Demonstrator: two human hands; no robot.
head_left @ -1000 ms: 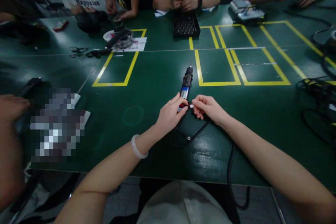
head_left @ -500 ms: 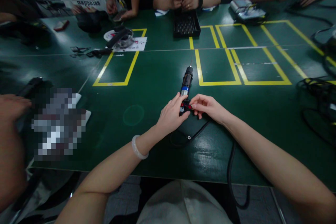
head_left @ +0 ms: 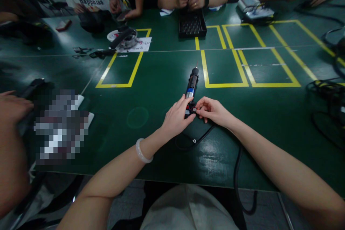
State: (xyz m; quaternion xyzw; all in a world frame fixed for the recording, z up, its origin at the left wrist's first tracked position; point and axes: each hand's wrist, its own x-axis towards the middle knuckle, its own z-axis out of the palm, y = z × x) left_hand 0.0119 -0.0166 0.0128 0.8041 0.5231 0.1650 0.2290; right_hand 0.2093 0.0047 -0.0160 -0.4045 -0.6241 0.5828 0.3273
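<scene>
An electric screwdriver, black with a blue and silver band, lies on the green table with its thin bit pointing away from me. My left hand is wrapped over its near end, thumb and fingers either side. Close by on the right, my right hand pinches at the near end, where small red and dark parts show. What exactly lies between those fingertips is too small to make out. A black cable runs under my right wrist, and a small pale ring shows beside it.
Yellow tape outlines mark the green table. A black tray stands across from me, with several people around the table. Coiled cables lie at the right, a headset-like device on the far left side. Another person's hand is at my left.
My right fingers have shifted slightly at the screwdriver's near end, and less red shows between them. My left hand and the screwdriver stay in place.
</scene>
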